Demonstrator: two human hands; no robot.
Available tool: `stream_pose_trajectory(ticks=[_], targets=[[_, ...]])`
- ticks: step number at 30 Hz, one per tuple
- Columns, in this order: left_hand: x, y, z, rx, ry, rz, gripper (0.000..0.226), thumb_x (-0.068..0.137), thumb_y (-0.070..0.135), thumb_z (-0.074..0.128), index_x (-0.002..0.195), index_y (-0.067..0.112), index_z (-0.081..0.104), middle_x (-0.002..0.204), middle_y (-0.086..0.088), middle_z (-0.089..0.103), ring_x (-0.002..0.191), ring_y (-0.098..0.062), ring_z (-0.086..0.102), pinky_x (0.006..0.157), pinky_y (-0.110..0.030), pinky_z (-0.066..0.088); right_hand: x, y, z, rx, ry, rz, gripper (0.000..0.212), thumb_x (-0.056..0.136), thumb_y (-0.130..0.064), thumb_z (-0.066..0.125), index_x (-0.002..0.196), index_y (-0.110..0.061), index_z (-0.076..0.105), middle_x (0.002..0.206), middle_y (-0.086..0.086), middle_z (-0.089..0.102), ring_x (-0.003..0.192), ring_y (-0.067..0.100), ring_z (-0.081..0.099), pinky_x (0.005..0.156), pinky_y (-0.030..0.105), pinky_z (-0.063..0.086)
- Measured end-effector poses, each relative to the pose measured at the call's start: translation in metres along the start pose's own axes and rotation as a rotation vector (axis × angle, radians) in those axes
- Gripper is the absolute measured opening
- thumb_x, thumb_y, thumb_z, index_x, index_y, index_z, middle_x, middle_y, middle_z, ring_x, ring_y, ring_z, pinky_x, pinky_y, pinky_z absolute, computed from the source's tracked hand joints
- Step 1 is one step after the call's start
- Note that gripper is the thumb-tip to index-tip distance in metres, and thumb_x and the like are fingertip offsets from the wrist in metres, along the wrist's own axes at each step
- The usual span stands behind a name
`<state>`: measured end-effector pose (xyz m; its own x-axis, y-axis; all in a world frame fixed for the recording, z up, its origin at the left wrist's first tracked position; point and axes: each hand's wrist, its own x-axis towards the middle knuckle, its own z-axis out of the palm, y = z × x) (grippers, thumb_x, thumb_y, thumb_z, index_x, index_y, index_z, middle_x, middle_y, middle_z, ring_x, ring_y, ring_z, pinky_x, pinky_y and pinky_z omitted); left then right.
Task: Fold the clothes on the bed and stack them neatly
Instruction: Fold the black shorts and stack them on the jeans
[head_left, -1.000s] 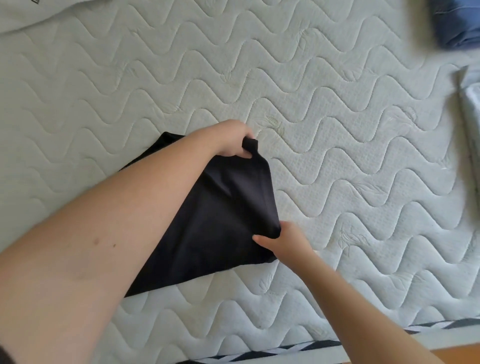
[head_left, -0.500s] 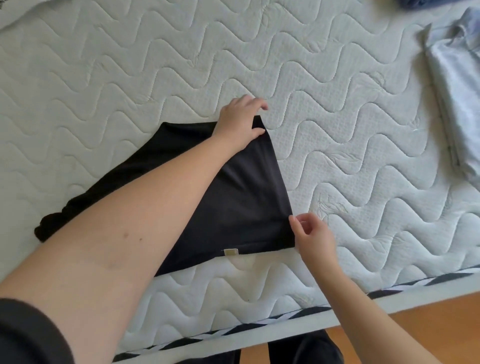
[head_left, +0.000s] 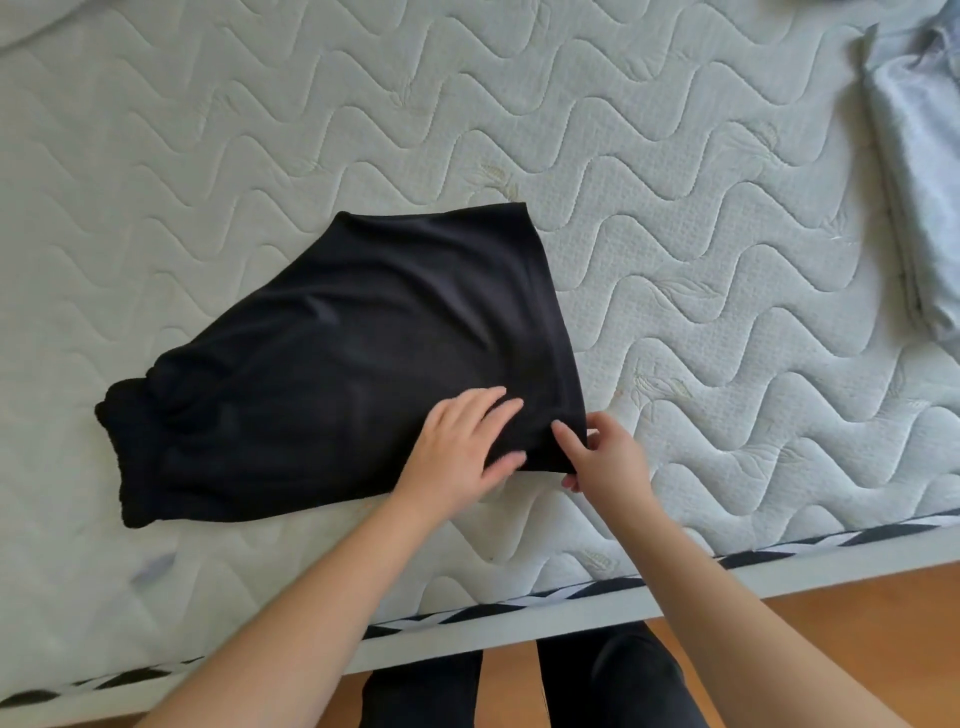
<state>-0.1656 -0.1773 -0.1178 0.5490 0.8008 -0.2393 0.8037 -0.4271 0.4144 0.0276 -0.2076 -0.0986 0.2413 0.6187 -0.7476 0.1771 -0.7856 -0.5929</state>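
Mattress (head_left: 675, 218) quilting runs in wavy stitched lines, with wide bare room toward the far edge and left side. Near the front edge lies a black garment (head_left: 337, 374), smooth, thin, roughly trapezoid, bunched at its left end. Left hand (head_left: 462, 447) presses flat on its near right corner, fingers straight; right hand (head_left: 602, 457) pinches that corner's hem. Pale blue folded cloth (head_left: 924, 171) lies along the right edge.

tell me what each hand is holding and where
The right hand pinches the black garment at its near right corner. The left hand holds nothing; it lies flat on the cloth just beside that corner.
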Motion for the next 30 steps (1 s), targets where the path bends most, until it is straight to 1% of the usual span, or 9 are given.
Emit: stream_pose_trajectory(ticks=[3, 6, 8, 12, 15, 19, 24, 28, 30], targets=[[-0.019, 0.004, 0.022, 0.171, -0.154, -0.022, 0.083, 0.086, 0.059, 0.058, 0.154, 0.023, 0.027, 0.162, -0.006, 0.020, 0.149, -0.024, 0.020, 0.121, -0.043, 0.019, 0.000, 0.008, -0.001, -0.116, -0.005, -0.123, 0.020, 0.097, -0.021, 0.045, 0.093, -0.027, 0.064, 0.081, -0.004, 0.063, 0.066, 0.002, 0.056, 0.058, 0.016, 0.040], [-0.010, 0.013, 0.023, 0.169, -0.055, -0.072, 0.078, 0.081, 0.050, 0.068, 0.149, 0.021, 0.040, 0.153, -0.009, 0.039, 0.141, -0.028, 0.037, 0.114, -0.046, 0.032, -0.001, 0.003, -0.004, -0.002, -0.107, -0.225, 0.056, 0.088, -0.001, 0.040, 0.100, -0.050, 0.063, 0.098, -0.019, 0.068, 0.091, -0.011, 0.059, 0.073, 0.002, 0.041], [0.001, 0.022, 0.017, 0.139, 0.068, -0.060, 0.069, 0.075, 0.037, 0.075, 0.137, 0.014, 0.053, 0.136, -0.009, 0.056, 0.124, -0.029, 0.053, 0.100, -0.044, 0.045, 0.003, -0.005, -0.005, 0.098, -0.189, -0.265, 0.063, 0.083, 0.003, 0.037, 0.104, -0.048, 0.067, 0.098, -0.014, 0.072, 0.091, 0.000, 0.066, 0.073, 0.011, 0.048], [0.021, 0.030, -0.011, -0.235, 0.203, -0.254, 0.035, 0.081, 0.020, 0.069, 0.115, 0.014, 0.065, 0.103, -0.003, 0.070, 0.093, -0.025, 0.065, 0.079, -0.035, 0.049, 0.012, -0.014, -0.006, 0.218, -0.059, -0.281, 0.052, 0.079, 0.000, 0.038, 0.104, -0.034, 0.068, 0.098, -0.009, 0.073, 0.091, 0.007, 0.068, 0.069, 0.020, 0.050], [0.034, 0.022, -0.029, -0.456, 0.215, -0.517, 0.012, 0.094, 0.031, 0.054, 0.099, 0.024, 0.061, 0.073, 0.005, 0.064, 0.069, -0.020, 0.061, 0.063, -0.033, 0.049, 0.022, -0.007, -0.008, -0.016, 0.137, -0.193, 0.031, 0.092, -0.013, 0.050, 0.114, -0.030, 0.063, 0.108, -0.009, 0.066, 0.086, 0.001, 0.063, 0.072, 0.024, 0.049], [0.044, 0.012, -0.042, -0.507, 0.258, -0.585, 0.036, 0.099, 0.041, 0.045, 0.076, 0.016, 0.055, 0.064, 0.002, 0.058, 0.062, -0.014, 0.057, 0.058, -0.034, 0.047, 0.031, -0.004, -0.004, -0.157, 0.052, -0.164, 0.027, 0.086, -0.025, 0.071, 0.112, -0.029, 0.062, 0.094, -0.013, 0.063, 0.074, -0.007, 0.057, 0.059, 0.005, 0.040], [0.045, 0.013, -0.050, -0.518, 0.365, -0.574, 0.041, 0.101, 0.042, 0.040, 0.072, 0.017, 0.053, 0.061, 0.004, 0.056, 0.059, -0.010, 0.055, 0.056, -0.028, 0.044, 0.030, -0.007, 0.001, -0.268, 0.105, -0.165, 0.017, 0.086, -0.037, 0.069, 0.090, -0.027, 0.056, 0.081, -0.012, 0.060, 0.073, 0.001, 0.055, 0.057, 0.016, 0.034], [0.042, 0.016, -0.057, -0.524, 0.453, -0.517, 0.034, 0.102, 0.036, 0.043, 0.080, 0.015, 0.056, 0.062, 0.005, 0.055, 0.059, -0.013, 0.056, 0.059, -0.035, 0.050, 0.022, -0.011, -0.005, 0.176, -0.065, -0.071, 0.014, 0.091, -0.021, 0.065, 0.092, -0.015, 0.052, 0.077, 0.000, 0.074, 0.072, 0.016, 0.072, 0.066, 0.029, 0.056], [0.040, 0.018, -0.058, -0.487, 0.465, -0.449, 0.028, 0.102, 0.031, 0.045, 0.079, 0.019, 0.053, 0.058, 0.008, 0.050, 0.054, -0.011, 0.051, 0.055, -0.033, 0.047, 0.019, -0.014, -0.012, 0.283, -0.105, -0.016, 0.014, 0.090, -0.015, 0.066, 0.101, -0.012, 0.057, 0.073, 0.002, 0.074, 0.065, 0.015, 0.070, 0.064, 0.029, 0.057]])
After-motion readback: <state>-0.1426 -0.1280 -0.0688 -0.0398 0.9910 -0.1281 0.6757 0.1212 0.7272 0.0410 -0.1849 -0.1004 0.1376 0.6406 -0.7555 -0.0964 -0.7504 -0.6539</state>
